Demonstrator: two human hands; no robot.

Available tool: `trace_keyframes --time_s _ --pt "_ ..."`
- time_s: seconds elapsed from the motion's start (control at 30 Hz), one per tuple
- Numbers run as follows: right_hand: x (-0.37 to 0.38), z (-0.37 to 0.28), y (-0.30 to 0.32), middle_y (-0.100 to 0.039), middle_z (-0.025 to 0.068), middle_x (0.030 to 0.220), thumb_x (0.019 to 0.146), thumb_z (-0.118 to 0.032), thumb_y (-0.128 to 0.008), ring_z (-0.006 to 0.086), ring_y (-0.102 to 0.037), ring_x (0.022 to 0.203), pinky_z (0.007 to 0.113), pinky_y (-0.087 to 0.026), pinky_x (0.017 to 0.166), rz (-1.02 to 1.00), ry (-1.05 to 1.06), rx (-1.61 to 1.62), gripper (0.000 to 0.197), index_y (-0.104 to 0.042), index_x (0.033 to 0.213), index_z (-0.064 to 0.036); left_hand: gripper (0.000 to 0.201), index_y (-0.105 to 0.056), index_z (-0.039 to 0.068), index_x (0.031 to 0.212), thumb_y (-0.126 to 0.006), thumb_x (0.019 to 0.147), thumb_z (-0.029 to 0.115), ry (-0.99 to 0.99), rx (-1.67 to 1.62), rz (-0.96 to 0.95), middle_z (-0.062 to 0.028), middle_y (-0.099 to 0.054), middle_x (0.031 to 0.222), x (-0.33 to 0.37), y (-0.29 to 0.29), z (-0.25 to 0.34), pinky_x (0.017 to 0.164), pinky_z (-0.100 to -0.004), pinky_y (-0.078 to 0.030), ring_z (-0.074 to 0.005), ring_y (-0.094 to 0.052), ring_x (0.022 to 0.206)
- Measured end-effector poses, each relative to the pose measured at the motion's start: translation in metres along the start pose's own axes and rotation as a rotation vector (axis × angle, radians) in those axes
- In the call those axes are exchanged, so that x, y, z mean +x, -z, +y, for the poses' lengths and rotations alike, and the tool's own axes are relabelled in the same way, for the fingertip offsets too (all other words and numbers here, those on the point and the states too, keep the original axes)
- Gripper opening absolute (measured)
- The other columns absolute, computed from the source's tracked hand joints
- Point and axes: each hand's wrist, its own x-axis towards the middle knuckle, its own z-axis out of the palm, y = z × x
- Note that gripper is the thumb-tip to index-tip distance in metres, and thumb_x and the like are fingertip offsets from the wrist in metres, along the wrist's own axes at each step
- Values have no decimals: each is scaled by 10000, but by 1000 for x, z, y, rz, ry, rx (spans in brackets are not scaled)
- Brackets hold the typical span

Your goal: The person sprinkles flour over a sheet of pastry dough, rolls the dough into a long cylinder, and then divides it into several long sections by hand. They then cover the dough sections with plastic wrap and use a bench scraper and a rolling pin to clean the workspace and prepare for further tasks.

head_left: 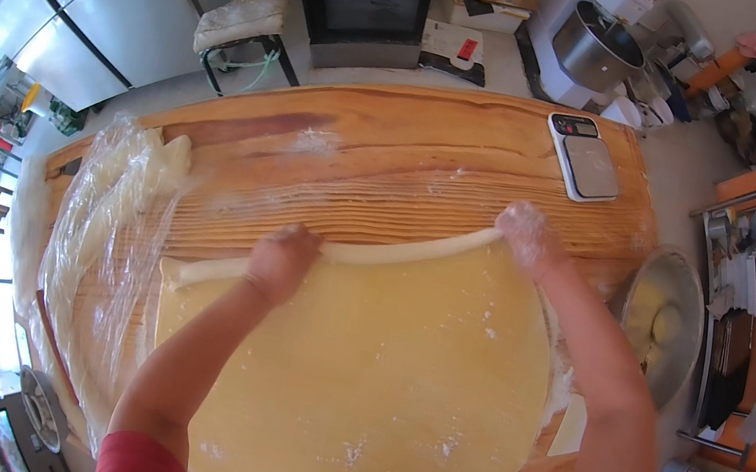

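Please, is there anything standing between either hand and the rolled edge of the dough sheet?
Nothing visible: the left hand and right hand are both on the rolled edge of the dough sheet. The clear plastic film lies to the left, and the digital scale stands beyond the right hand.

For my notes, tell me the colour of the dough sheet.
The dough sheet is pale yellow; the head view shows it best.

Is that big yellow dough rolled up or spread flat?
Mostly spread flat: the dough is a wide sheet. Only its far edge is curled into a roll, touched by the left hand and right hand.
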Motion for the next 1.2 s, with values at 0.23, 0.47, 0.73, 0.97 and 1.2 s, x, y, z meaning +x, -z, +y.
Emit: trace_keyframes --time_s 0.23,0.47,0.73,0.97,1.2 --pt "-71 2 -10 -515 143 1016 764 -138 -473 304 -478 970 356 -405 792 111 39 34 203 -543 944 -76 242 -541 40 897 -578 667 103 -141 37 149 -126 -516 883 -42 -1 6 712 -386 -407 -303 -495 825" --pt "-36 -17 -1 -493 131 1097 735 -155 -540 310 -448 1035 401 -363 866 21 -139 233 244 -549 960 -61 322 -523 42 991 -569 682 118 -69 -37 34 -121 -518 910 -4 -1 24 741 -395 -389 -297 -484 862" --pt "-74 -33 6 -525 149 1043 698 -110 -577 313 -456 1026 409 -361 865 113 -174 264 259 -566 952 -66 256 -563 60 941 -558 686 92 -65 18 226 -107 -533 868 -30 -3 52 702 -371 -397 -260 -501 796" --pt "-97 -25 -28 -535 174 1014 699 -36 -525 358 -480 971 434 -392 815 131 -338 340 247 -554 944 -55 263 -567 62 926 -577 666 94 -131 16 88 -109 -541 886 -59 -7 58 745 -392 -406 -259 -514 812" --pt "-85 -56 22 -470 162 1094 660 -150 -624 342 -422 1022 419 -324 895 23 -268 117 441 -493 1066 -34 303 -523 97 1045 -512 752 172 363 389 170 -83 -487 1036 -114 39 -46 899 -417 -336 -262 -444 1011"
